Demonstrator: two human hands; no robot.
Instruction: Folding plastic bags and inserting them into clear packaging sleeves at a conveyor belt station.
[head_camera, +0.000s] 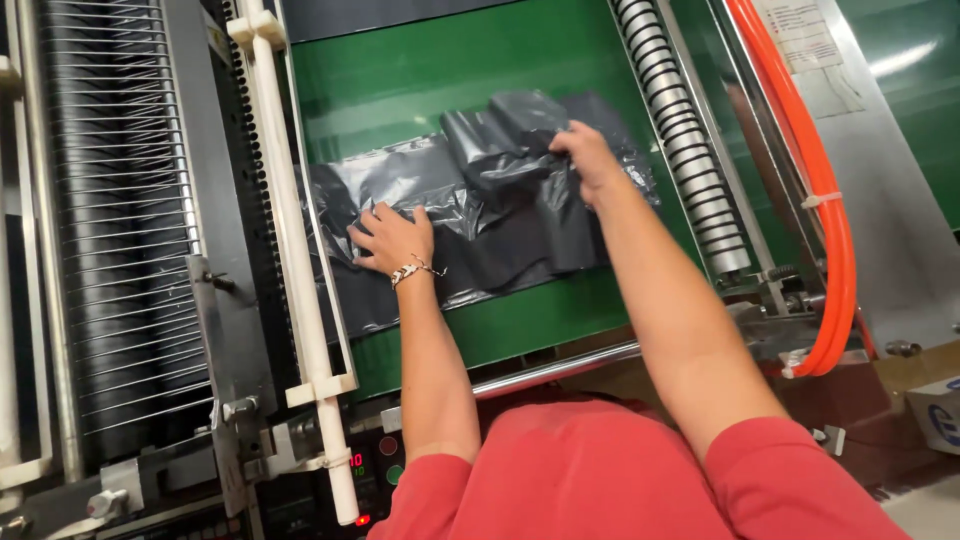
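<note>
Two hands on black bags (500, 200) | left hand (393, 240) flat, open, pinning near belt's (400, 80) left edge | right hand (590, 160) pinching folded top | best kept taut, square.

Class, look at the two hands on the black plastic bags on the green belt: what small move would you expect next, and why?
Probably the right hand draws the pinched fold across toward the left. The left hand lies flat on the black bags, pinning them to the green belt, while the right hand's grip has lifted one end into a bunched fold.
</note>
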